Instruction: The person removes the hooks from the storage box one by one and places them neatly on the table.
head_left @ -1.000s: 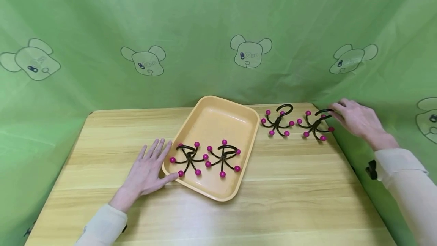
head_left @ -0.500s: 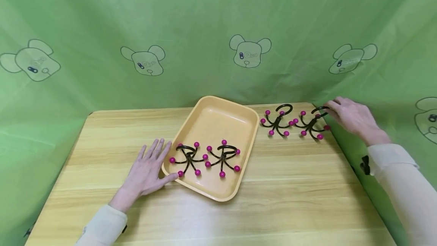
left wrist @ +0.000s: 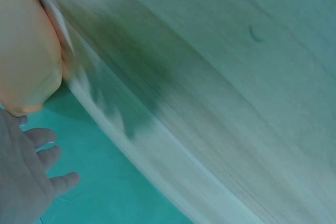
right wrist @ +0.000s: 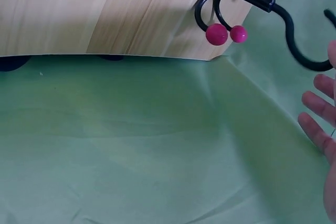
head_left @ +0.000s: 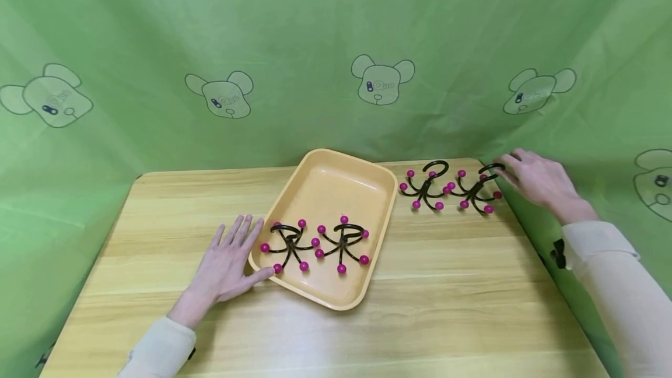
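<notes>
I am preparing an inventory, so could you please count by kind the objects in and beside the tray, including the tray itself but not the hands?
Black hooks with pink balls: 4
Tan tray: 1
Total: 5

two hooks (head_left: 290,243) in tray (head_left: 341,191); two more hooks (head_left: 426,190) right of it on table (head_left: 457,296)

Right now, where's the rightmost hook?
Head view: the rightmost hook is near the far right corner of the table, curved end in the right hand, another hook just left.
</notes>
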`<move>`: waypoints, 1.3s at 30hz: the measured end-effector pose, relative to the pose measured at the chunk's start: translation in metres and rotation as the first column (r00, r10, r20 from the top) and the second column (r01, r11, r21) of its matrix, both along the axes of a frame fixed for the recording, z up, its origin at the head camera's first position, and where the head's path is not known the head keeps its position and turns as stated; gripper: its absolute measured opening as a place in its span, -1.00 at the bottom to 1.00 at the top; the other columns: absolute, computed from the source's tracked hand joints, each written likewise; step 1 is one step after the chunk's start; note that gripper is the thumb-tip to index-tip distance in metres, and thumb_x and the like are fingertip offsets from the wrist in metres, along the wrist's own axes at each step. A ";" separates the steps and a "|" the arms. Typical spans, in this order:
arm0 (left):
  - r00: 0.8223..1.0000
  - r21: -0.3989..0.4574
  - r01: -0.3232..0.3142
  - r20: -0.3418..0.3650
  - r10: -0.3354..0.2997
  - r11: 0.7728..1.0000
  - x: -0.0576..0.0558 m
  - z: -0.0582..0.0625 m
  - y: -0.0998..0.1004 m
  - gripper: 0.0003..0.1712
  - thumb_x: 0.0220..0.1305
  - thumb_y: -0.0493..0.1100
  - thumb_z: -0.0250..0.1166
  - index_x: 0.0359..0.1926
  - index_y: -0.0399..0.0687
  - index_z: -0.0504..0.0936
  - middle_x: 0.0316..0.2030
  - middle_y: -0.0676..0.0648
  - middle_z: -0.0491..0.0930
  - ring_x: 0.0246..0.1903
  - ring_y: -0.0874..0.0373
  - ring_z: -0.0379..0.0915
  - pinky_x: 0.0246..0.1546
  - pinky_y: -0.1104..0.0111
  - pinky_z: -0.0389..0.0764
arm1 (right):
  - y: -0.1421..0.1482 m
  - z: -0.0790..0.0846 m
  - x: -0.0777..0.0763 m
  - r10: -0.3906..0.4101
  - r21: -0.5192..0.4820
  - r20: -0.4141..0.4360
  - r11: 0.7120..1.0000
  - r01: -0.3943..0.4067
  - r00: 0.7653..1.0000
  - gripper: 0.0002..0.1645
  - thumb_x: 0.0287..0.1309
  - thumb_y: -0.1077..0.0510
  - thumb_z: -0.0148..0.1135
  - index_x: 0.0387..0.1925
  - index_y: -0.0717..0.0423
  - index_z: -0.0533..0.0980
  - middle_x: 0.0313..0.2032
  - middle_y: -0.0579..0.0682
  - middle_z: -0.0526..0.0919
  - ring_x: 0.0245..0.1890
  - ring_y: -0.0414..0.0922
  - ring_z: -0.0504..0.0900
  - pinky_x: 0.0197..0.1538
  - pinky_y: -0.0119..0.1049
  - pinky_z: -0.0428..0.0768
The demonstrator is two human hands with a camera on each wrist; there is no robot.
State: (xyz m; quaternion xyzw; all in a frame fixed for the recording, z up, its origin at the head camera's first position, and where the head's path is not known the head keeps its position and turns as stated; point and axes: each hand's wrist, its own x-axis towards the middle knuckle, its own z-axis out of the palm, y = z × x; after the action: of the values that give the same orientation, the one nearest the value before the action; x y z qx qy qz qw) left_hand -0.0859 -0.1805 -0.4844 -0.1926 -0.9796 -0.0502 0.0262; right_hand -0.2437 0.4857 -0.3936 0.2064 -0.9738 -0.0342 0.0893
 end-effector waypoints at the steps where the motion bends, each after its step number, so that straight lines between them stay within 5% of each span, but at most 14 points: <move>1: 1.000 0.000 0.000 0.001 0.000 1.000 0.000 0.000 0.000 0.25 0.29 0.62 0.10 0.71 -0.01 -0.01 0.64 -0.29 0.11 0.66 -0.22 0.03 0.64 -0.24 0.14 | -0.001 0.001 0.001 -0.008 0.006 0.010 1.000 0.008 1.000 -0.51 0.51 0.00 0.22 0.32 0.12 0.52 0.18 0.42 0.60 0.08 0.41 0.65 -0.39 0.15 0.75; 10: 1.000 -0.001 -0.002 0.007 0.002 1.000 0.000 0.000 0.000 0.24 0.30 0.62 0.10 0.71 0.00 -0.02 0.64 -0.30 0.13 0.66 -0.22 0.02 0.64 -0.24 0.12 | -0.016 0.012 0.010 -0.058 0.013 0.076 0.998 0.057 0.995 -0.30 0.52 -0.19 0.17 0.45 0.13 0.40 0.33 0.48 0.46 0.25 0.47 0.49 -0.03 0.46 0.66; 17: 1.000 0.003 -0.006 0.007 0.006 1.000 0.001 0.001 0.001 0.24 0.29 0.62 0.10 0.70 0.00 0.00 0.64 -0.30 0.13 0.66 -0.22 0.02 0.64 -0.24 0.14 | -0.038 0.022 0.023 -0.046 -0.008 0.063 0.999 0.047 0.997 -0.23 0.50 -0.26 0.16 0.47 0.15 0.39 0.34 0.47 0.47 0.26 0.46 0.48 0.24 0.51 0.51; 39: 1.000 0.006 -0.003 -0.002 0.003 1.000 0.001 0.000 0.001 0.23 0.29 0.62 0.09 0.70 -0.01 0.02 0.62 -0.30 0.16 0.65 -0.23 0.05 0.63 -0.25 0.16 | -0.114 0.030 0.064 0.063 -0.096 -0.084 0.993 -0.071 0.994 -0.24 0.34 -0.21 0.35 0.41 0.09 0.48 0.26 0.32 0.62 0.19 0.34 0.60 0.21 0.34 0.60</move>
State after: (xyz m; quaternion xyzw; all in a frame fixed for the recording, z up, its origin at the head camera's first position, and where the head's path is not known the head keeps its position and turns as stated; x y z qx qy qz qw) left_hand -0.0846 -0.1793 -0.4844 -0.1912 -0.9797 -0.0529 0.0278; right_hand -0.1800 0.3714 -0.3639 0.2329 -0.9624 0.0087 0.1397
